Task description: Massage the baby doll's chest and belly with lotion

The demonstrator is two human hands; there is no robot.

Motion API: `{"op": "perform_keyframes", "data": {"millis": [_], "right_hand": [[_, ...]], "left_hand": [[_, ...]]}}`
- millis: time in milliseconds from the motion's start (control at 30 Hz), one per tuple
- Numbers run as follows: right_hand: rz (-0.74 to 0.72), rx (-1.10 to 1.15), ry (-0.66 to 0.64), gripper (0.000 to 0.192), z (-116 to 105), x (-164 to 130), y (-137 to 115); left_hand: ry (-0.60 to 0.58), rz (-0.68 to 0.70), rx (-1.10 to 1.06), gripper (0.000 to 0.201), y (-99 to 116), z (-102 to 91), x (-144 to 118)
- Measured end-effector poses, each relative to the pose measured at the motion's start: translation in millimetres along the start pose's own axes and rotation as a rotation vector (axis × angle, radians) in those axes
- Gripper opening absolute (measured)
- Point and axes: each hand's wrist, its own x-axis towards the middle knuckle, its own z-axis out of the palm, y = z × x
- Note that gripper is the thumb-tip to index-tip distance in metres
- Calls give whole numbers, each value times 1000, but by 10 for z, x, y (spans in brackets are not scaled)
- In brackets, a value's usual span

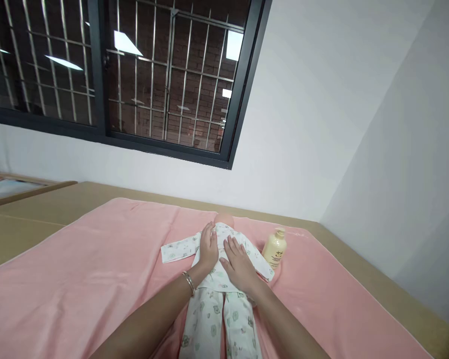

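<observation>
A baby doll lies on the pink blanket (108,264), its round head (224,219) toward the wall. It wears a white printed top (221,280) with the sleeves spread out, and matching trousers (236,319). On the left side of the top's chest rests my left hand (208,249), fingers stretched out, a silver bangle (189,283) on its wrist. My right hand (239,264) lies flat on the chest's right side, fingers apart. Neither hand grasps anything. Close to the right sleeve stands a pale yellow pump bottle (275,248).
The blanket covers much of a wooden tabletop (344,254). Behind it rises a white wall (284,149) with a dark-framed, barred window (164,75). At the far left is a wooden-edged surface (41,192) with pale cloth inside.
</observation>
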Motion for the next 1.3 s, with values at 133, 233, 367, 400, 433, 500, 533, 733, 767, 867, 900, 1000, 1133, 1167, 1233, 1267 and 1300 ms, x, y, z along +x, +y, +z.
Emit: {"op": "perform_keyframes", "data": {"millis": [133,233,367,400,433,500,533,733,767,867,900,1000,1133,1167,1233,1267,1300], "right_hand": [[229,-6,19,64,-71,310,50],[324,-25,53,66,-114,590,-25],[196,-56,82,60,-9,504,-149],[124,-65,90,58,34,404,-151],[50,-72,99,56,72,294,-134],[-50,-70,108,56,108,103,-52],[-63,-59,110,55,101,49,4],[220,-28,91,54,-85,425,131],[255,-34,91,54,-93,528,85],[284,-50,112,59,-37,678,-104],[264,-55,117,59,0,658,-153],[91,-39,119,55,105,422,-157],[-78,69,130,54,113,107,122],[-51,86,144,54,89,98,195],[65,83,176,53,33,184,292],[128,69,187,52,9,269,308],[176,52,191,52,-7,369,301]], "left_hand": [[-11,107,76,43,-94,24,-7],[-19,131,98,40,-128,26,5],[-9,86,99,37,-151,23,15],[-6,62,91,37,-153,24,15],[-3,35,82,36,-154,26,16],[6,-20,68,36,-153,31,17],[13,-41,66,36,-151,34,20],[-5,-45,77,35,-143,52,40],[-5,-67,73,34,-140,52,44],[10,-148,69,31,-129,44,53],[14,-161,70,30,-127,40,55],[10,-162,77,28,-131,32,57],[-21,-138,97,27,-147,37,65],[-29,-131,102,27,-149,39,69],[-41,-119,112,26,-149,43,78],[-45,-114,117,25,-148,44,81],[-48,-111,122,25,-147,44,84]]}}
